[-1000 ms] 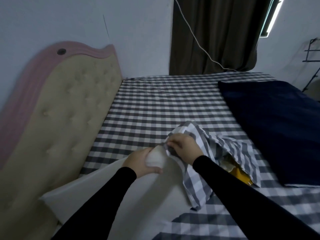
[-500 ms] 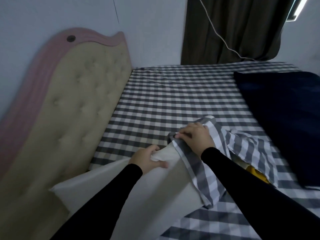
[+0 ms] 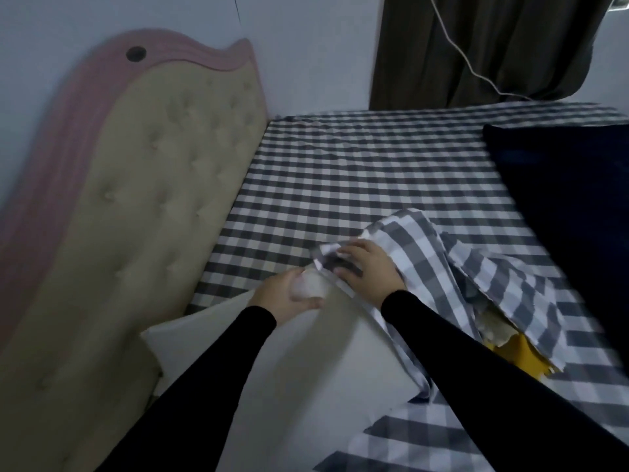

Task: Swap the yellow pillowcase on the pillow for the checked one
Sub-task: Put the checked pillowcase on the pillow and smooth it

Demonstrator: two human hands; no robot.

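Observation:
A bare white pillow [image 3: 306, 362] lies across the near left of the bed, one end against the headboard. My left hand [image 3: 286, 296] pinches the pillow's far corner. My right hand [image 3: 369, 269] grips the open edge of the grey-and-white checked pillowcase [image 3: 442, 267], held right beside that corner. The rest of the case lies crumpled to the right. The yellow pillowcase [image 3: 520, 352] peeks out from under the checked one, mostly hidden.
The bed wears a checked sheet [image 3: 357, 172]. A dark blue blanket [image 3: 571, 206] covers the right side. A padded beige headboard [image 3: 136, 216] with pink trim stands on the left. A dark curtain [image 3: 476, 46] and a white cable hang at the back.
My view has swung left and closer. Both hands stay at the pillow corner; the right hand has drawn the checked case's opening nearer to the corner.

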